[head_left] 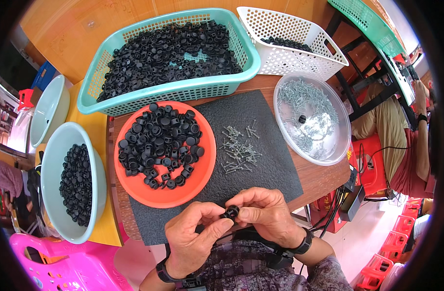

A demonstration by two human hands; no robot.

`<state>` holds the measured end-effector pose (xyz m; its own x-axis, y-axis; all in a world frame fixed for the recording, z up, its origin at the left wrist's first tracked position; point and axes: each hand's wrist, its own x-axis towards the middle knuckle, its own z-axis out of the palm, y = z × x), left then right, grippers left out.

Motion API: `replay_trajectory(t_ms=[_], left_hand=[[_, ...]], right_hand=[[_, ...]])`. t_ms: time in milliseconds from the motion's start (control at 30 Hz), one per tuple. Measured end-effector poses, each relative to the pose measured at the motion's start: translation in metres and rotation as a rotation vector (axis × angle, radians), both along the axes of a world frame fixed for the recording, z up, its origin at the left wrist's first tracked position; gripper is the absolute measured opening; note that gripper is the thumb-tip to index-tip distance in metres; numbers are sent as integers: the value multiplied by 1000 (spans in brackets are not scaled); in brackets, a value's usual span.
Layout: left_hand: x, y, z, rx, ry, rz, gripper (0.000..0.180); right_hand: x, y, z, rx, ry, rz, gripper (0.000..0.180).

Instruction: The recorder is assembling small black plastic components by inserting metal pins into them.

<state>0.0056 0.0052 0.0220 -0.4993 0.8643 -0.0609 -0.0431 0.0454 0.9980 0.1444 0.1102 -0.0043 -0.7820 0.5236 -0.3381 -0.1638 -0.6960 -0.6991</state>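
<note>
Both hands meet near the front edge of the table over a dark grey mat (275, 160). My left hand (195, 237) and my right hand (268, 213) together pinch one small black round plastic cap (230, 212) between their fingertips. Just beyond them sits an orange dish (202, 179) heaped with several of the same black caps (159, 145). A loose scatter of small silver screws (239, 148) lies on the mat to the right of the dish.
A teal basket (178, 89) full of black caps stands at the back, a white basket (299, 60) beside it. A clear round lid (336, 145) holds screws at right. A pale bowl (52, 160) of caps sits left. Another person sits at far right.
</note>
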Motion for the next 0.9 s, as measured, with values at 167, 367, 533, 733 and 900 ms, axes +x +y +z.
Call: replay_trajectory(t_ms=[167, 367, 533, 733, 900], left_hand=[[0, 0, -1, 4, -11, 10, 17], [0, 0, 0, -15, 32, 6, 17], [0, -1, -2, -3, 75, 0, 19], [-1, -2, -1, 63, -164, 15, 20], [0, 0, -1, 56, -159, 14, 19]], right_hand=[[0, -1, -1, 7, 2, 2, 23], [-1, -1, -1, 8, -8, -3, 23], [-1, -1, -1, 18, -5, -8, 23], [1, 3, 2, -13, 17, -5, 23], [0, 2, 0, -48, 39, -1, 23]])
